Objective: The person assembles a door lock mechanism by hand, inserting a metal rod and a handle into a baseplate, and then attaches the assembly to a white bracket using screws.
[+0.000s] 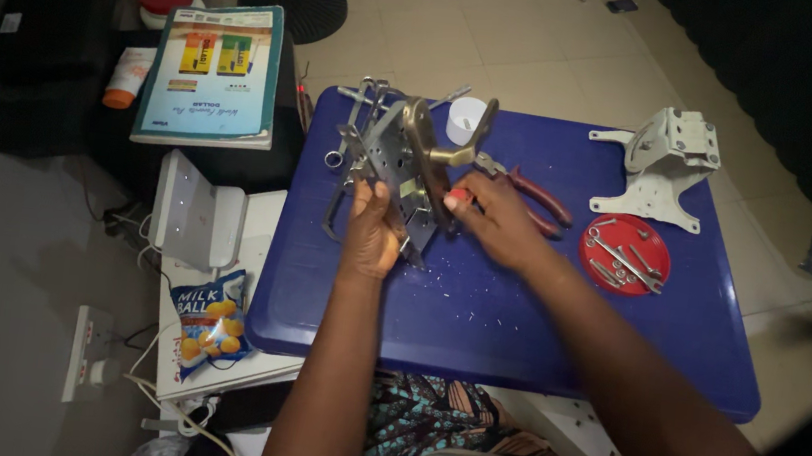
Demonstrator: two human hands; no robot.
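Arms reach up from a lap in patterned cloth, over a blue table (515, 340). Left hand (372, 235) is wrapped tight around the bottom edge of a metal door lock plate (393, 156), holding it up on its edge near the middle of the table. Right hand (497, 220) has its fingers pinched around a small tool with a red handle (460, 195), and the tip points into the plate. It looks like a screw is being turned, so the plate must be kept very steady and the tool kept straight. A brass lever handle (454, 153) sticks out of the plate. Just behind the right hand lie red pliers (535, 196). Off to the right sits a red lid (625, 254) with screws in it. Farther back stand a small white cup (465, 119) and a white metal bracket (667, 160).
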